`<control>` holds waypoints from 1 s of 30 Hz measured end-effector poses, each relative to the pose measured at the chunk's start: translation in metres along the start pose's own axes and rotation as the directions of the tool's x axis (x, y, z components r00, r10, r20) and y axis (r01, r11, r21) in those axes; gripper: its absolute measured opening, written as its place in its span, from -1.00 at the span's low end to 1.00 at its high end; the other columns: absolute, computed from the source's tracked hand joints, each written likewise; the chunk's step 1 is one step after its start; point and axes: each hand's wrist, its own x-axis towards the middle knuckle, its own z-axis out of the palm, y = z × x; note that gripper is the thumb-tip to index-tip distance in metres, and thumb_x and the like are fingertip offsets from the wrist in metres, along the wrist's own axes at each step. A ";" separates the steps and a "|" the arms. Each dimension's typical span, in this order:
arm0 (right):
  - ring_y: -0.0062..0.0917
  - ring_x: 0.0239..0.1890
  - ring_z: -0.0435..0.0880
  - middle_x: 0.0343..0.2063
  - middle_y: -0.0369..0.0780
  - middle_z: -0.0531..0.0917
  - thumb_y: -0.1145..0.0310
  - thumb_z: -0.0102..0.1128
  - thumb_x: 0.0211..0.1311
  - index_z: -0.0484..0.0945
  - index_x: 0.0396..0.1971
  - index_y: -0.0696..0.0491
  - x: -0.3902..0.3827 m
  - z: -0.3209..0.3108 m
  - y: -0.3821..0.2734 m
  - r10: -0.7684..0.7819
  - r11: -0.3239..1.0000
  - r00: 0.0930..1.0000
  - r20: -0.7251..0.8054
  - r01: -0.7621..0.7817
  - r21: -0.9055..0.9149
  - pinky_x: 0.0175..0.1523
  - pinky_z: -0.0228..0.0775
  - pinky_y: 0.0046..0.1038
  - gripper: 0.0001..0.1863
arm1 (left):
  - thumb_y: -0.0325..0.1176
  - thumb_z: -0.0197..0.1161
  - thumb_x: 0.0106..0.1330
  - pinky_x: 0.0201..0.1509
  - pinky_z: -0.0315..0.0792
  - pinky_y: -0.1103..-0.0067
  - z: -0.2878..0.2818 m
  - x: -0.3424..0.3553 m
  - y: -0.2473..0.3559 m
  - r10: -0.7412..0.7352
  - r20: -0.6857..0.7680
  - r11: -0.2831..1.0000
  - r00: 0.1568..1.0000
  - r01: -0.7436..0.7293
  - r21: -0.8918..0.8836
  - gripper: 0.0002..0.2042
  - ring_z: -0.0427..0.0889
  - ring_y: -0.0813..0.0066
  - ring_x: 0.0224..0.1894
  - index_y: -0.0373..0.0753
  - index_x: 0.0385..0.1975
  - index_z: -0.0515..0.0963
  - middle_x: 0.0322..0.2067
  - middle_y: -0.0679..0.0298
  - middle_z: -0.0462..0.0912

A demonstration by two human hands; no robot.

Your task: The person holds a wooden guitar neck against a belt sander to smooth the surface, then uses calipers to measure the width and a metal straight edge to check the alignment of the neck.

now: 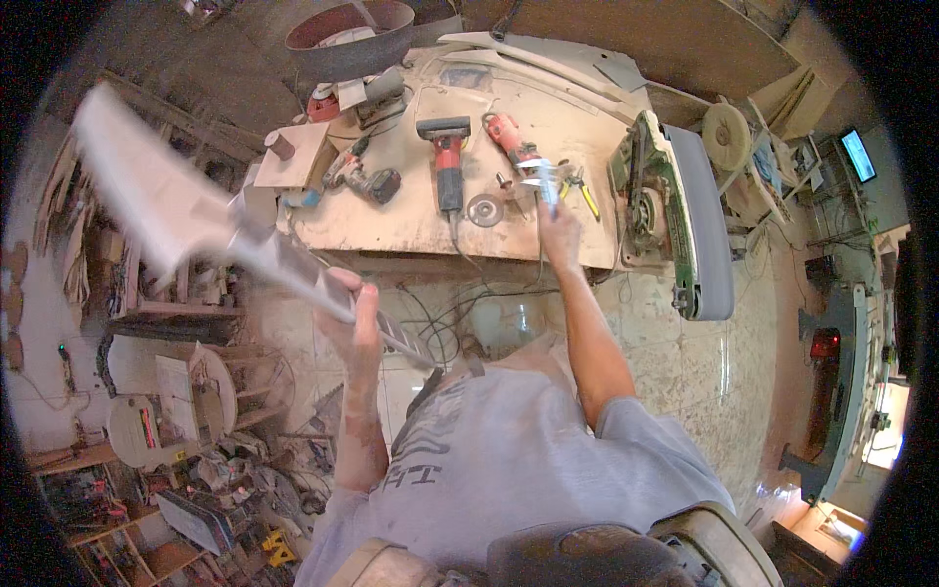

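My left hand (354, 318) is closed round the dark, narrow grip of a large sword-like piece (161, 186). Its broad pale blade rises to the upper left, blurred, and the grip end reaches down toward my shirt. My right hand (559, 237) reaches over the front of the workbench (372, 223), fingers closed on a small blue-and-white object (548, 194), too smeared to name. Just beyond it lies a red power tool (509, 135). Pliers with yellow handles (587, 194) lie to its right; a round metal disc (484, 209) and a red-and-black angle grinder (448, 166) lie to its left.
A cordless drill (367, 178) lies at the bench's left. A belt sander (699, 225) stands at its right end. Cables (435, 318) trail on the floor below the bench. Cluttered shelves (147, 528) stand at the lower left, a wall screen (858, 155) at the right.
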 end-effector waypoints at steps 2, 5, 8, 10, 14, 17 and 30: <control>0.10 -0.30 0.67 -0.41 0.14 0.68 0.24 0.13 0.33 0.63 -0.23 0.28 0.037 0.021 0.079 -0.166 0.986 0.963 -0.212 0.167 -0.014 -0.16 0.52 -0.01 -0.65 | -0.45 0.25 0.33 -0.30 0.36 0.53 -0.001 0.018 -0.033 -0.149 -0.020 0.972 0.989 0.150 0.181 -0.84 0.38 0.56 -0.40 -0.26 -0.26 0.38 -0.45 0.31 0.44; 0.07 -0.24 0.71 -0.38 0.14 0.70 0.27 0.19 0.17 0.65 -0.24 0.29 0.082 0.014 0.120 0.188 0.976 0.982 -0.018 -0.189 -0.106 -0.12 0.52 -0.07 -0.65 | -0.15 0.15 0.48 -0.27 0.43 0.30 0.030 0.039 -0.041 -0.092 0.028 0.910 0.995 0.073 0.409 -0.72 0.56 0.19 -0.39 -0.29 -0.15 0.41 -0.43 0.09 0.55; 0.09 0.00 0.65 -0.12 0.23 0.65 0.18 0.19 0.24 0.58 -0.05 0.36 0.132 -0.005 0.194 0.170 0.916 0.981 -0.090 -0.191 -0.354 0.13 0.48 -0.08 -0.50 | 0.04 0.03 0.52 -0.16 0.45 0.13 0.063 0.055 -0.043 -0.233 0.126 0.873 0.964 0.150 0.464 -0.57 0.63 -0.15 -0.25 -0.30 -0.09 0.41 -0.34 -0.13 0.62; 0.07 0.03 0.64 -0.04 0.23 0.62 0.20 0.18 0.28 0.53 0.09 0.32 0.141 -0.007 0.172 0.170 0.932 0.985 -0.008 -0.164 -0.324 0.17 0.47 -0.08 -0.47 | 0.09 0.02 0.51 -0.12 0.46 0.07 0.066 0.054 -0.046 -0.267 0.135 0.824 0.954 0.153 0.546 -0.54 0.63 -0.24 -0.21 -0.29 -0.08 0.42 -0.31 -0.16 0.64; -0.17 0.03 0.69 -0.06 0.07 0.69 0.40 0.20 0.17 0.54 0.17 0.21 0.115 -0.049 0.021 -0.068 0.997 0.997 -0.039 0.070 0.035 0.17 0.49 -0.26 -0.48 | 0.11 0.11 0.46 -0.09 0.49 0.08 0.069 0.048 -0.053 -0.204 0.175 0.757 0.963 0.042 0.652 -0.52 0.65 -0.23 -0.17 -0.27 -0.03 0.47 -0.30 -0.17 0.67; -0.06 0.13 0.60 0.10 0.03 0.59 0.42 0.27 0.20 0.50 0.22 0.13 0.074 -0.139 -0.118 -0.408 0.856 0.901 -0.146 0.433 0.282 0.22 0.47 -0.18 -0.46 | 0.13 0.21 0.39 -0.12 0.52 0.10 0.085 0.053 -0.049 -0.092 0.281 0.732 0.955 -0.126 0.669 -0.49 0.68 -0.18 -0.17 -0.25 -0.01 0.50 -0.32 -0.17 0.67; -0.35 -0.29 0.75 -0.41 -0.32 0.71 0.27 0.46 -0.04 0.58 -0.30 -0.07 0.115 -0.336 -0.136 -0.533 0.182 0.627 0.568 0.741 -0.647 -0.26 0.59 -0.25 -0.72 | -0.07 0.44 0.16 -0.29 0.58 0.30 0.217 0.076 0.076 0.278 0.726 0.610 0.629 -0.699 0.372 -0.65 0.72 0.17 -0.39 -0.15 -0.17 0.65 -0.42 0.12 0.69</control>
